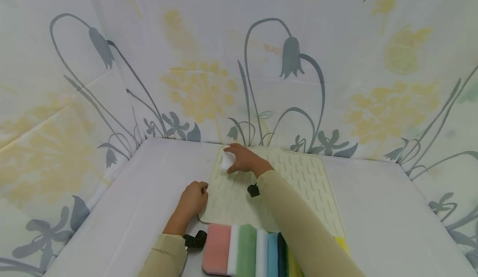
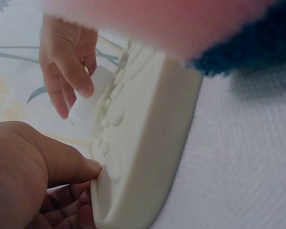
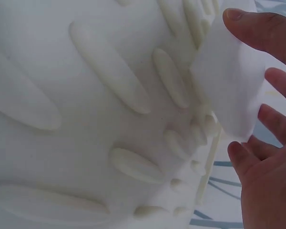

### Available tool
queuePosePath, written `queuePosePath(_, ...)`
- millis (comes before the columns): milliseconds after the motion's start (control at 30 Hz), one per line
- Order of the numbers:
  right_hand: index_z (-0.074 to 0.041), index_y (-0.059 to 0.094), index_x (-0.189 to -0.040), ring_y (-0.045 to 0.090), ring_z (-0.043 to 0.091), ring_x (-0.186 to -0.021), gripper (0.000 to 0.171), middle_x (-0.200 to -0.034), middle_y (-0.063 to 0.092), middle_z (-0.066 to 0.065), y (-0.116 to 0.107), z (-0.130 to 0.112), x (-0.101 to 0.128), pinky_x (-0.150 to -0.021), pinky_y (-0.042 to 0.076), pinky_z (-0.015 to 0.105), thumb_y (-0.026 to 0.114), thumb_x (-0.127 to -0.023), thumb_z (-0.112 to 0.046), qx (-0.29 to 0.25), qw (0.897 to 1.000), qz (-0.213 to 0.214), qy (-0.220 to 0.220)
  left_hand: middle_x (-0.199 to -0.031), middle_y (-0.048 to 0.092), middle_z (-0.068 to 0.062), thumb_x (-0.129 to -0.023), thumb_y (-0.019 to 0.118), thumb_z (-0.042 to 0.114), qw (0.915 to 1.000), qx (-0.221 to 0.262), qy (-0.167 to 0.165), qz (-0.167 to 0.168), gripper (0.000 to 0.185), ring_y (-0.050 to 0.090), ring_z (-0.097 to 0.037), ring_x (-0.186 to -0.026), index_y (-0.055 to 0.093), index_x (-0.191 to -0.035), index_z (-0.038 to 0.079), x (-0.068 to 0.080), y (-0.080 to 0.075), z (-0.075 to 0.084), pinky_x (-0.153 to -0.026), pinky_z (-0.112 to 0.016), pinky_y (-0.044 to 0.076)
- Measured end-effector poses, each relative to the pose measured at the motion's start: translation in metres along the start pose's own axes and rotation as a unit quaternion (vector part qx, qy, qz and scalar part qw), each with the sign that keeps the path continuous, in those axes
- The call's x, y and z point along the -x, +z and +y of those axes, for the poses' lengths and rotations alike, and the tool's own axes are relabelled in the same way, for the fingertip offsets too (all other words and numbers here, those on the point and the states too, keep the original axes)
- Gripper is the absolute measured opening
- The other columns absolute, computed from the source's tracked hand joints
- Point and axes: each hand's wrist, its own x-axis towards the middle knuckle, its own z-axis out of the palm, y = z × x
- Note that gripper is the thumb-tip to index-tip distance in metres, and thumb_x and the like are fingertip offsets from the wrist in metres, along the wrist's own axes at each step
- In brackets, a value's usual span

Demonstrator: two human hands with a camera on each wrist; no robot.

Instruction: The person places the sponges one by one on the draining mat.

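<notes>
The right hand (image 1: 246, 159) holds a white block (image 1: 228, 161) between thumb and fingers, over the far left corner of a cream ridged mat (image 1: 233, 204); whether the block's underside touches the mat is hard to tell. The left hand (image 1: 195, 196) pinches the mat's left edge, its thumb on top and its other fingers curled below. In front of the mat's near edge, a row of coloured blocks stands side by side, from a pink one (image 1: 217, 248) through green (image 1: 246, 250) and blue to yellow, partly behind the right sleeve (image 1: 306, 223).
</notes>
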Motion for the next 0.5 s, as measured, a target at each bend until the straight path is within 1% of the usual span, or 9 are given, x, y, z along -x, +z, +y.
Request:
queuePosePath(300,-0.02,0.04,-0.149,0.019,0.026,-0.149,0.077,-0.161,0.022,0.008,0.0056,0.0003,-0.0053,-0.116,0.027,0.044,0.076,-0.082,-0.033,-0.003,1.0,0.012,0.004,-0.105,0.066,-0.018,-0.091,0.055,0.005,0.9999,-0.007,-0.012,-0.005,0.032,0.059,-0.022,-0.088,0.064,-0.121,-0.006,0.0008,-0.0014,0.0029,-0.078,-0.04,0.05)
queuePosePath(500,-0.017,0.04,-0.149,0.02,0.027,-0.149,0.074,-0.161,0.022,0.01,0.0099,-0.0007,-0.0088,-0.117,0.027,0.043,0.073,-0.085,-0.032,0.005,1.0,0.02,0.002,-0.103,0.064,-0.016,-0.092,0.056,0.006,0.9998,-0.015,-0.013,-0.006,0.032,0.059,-0.024,-0.09,0.064,-0.121,-0.006,0.0009,-0.002,0.0032,-0.08,-0.042,0.05)
